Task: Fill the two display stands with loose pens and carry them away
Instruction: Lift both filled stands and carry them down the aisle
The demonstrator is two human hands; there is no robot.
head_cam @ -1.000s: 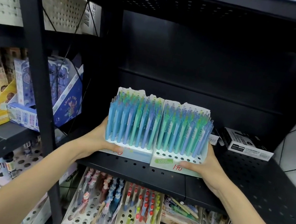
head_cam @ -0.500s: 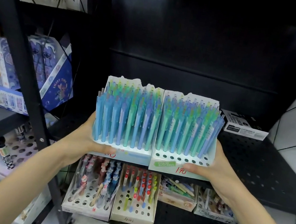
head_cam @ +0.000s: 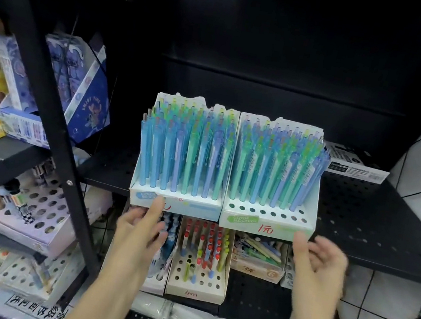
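Two white display stands stand side by side on the front edge of the black perforated shelf (head_cam: 359, 224). Both are packed with upright blue and green pens. The left stand (head_cam: 174, 204) has every hole filled. The right stand (head_cam: 265, 226) shows an empty front row of holes and a red price mark. My left hand (head_cam: 141, 231) is open just below the left stand, its thumb tip at the stand's front face. My right hand (head_cam: 317, 261) is open and blurred, just under the right stand's lower right corner. Neither hand holds anything.
A black-and-white box (head_cam: 355, 163) lies on the shelf behind the right stand. Below are more pen trays (head_cam: 197, 281). A black upright post (head_cam: 47, 106) stands to the left, with blue and yellow cartons (head_cam: 75, 99) beyond it. A tiled wall closes the right side.
Both hands gripped the stands' outer sides a moment ago. The stands now rest on the shelf edge and both hands have let go and dropped below them.
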